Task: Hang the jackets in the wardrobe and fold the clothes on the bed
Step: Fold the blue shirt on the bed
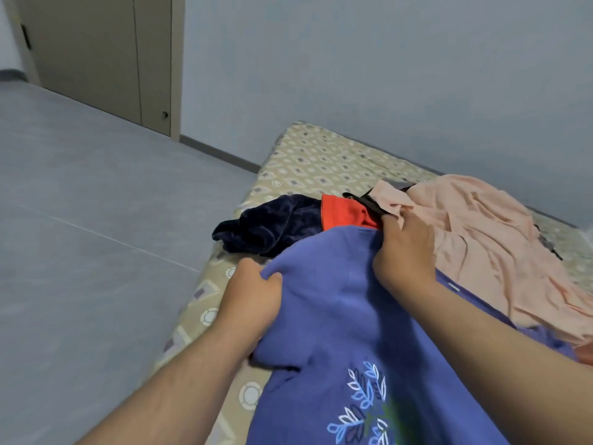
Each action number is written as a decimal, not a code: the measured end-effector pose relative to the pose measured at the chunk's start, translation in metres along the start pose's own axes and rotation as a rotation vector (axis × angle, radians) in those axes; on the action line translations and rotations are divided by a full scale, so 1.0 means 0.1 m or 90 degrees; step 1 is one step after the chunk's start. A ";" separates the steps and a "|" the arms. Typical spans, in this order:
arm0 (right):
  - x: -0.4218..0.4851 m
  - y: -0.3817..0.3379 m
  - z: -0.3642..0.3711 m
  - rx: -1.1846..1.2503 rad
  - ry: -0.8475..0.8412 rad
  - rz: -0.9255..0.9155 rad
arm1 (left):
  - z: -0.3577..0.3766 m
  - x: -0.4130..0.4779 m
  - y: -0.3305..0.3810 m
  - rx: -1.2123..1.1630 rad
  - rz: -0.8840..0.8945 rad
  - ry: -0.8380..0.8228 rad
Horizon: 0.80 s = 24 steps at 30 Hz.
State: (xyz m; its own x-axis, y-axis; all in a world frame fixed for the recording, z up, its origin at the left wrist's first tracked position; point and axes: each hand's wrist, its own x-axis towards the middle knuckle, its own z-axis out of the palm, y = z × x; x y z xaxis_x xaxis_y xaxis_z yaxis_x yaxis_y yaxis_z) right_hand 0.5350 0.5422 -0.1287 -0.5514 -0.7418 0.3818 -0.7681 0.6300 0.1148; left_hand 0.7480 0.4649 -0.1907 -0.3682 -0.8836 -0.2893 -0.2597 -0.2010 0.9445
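A purple-blue garment (333,316) with embroidered leaves lies across the near part of the bed (308,155). My left hand (253,293) grips its left edge with thumb and curled fingers. At the garment's far right corner my right hand (406,248) clutches the fabric, fingers curled into it. Beyond the hands lie a dark navy velvet garment (269,226), a red-orange piece (343,211) and a crumpled peach garment (481,239) to the right. A dark strap or hanger part (365,200) pokes out beside the peach cloth.
The bed has a beige patterned cover and stands against a pale blue wall (385,75). Grey tiled floor (80,203) lies to the left. A beige wardrobe or door (96,53) stands at the far left corner.
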 end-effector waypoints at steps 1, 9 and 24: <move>-0.04 -0.10 -0.04 0.074 0.082 -0.031 | -0.02 0.00 0.02 -0.094 -0.053 -0.051; -0.07 -0.71 -0.10 0.169 -0.336 -0.295 | -0.05 -0.22 -0.12 -0.427 -0.058 -0.218; 0.02 -0.11 -0.24 0.742 -0.226 0.033 | -0.02 -0.66 -0.05 0.142 0.268 0.155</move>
State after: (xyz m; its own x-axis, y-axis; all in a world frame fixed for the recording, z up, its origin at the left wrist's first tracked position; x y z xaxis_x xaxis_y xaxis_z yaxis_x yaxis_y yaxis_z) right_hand 0.5507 0.5394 -0.1071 -0.5087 -0.8582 0.0691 -0.4737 0.2120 -0.8548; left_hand 0.7750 0.5237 -0.1758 -0.2702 -0.9465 0.1765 -0.3272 0.2627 0.9077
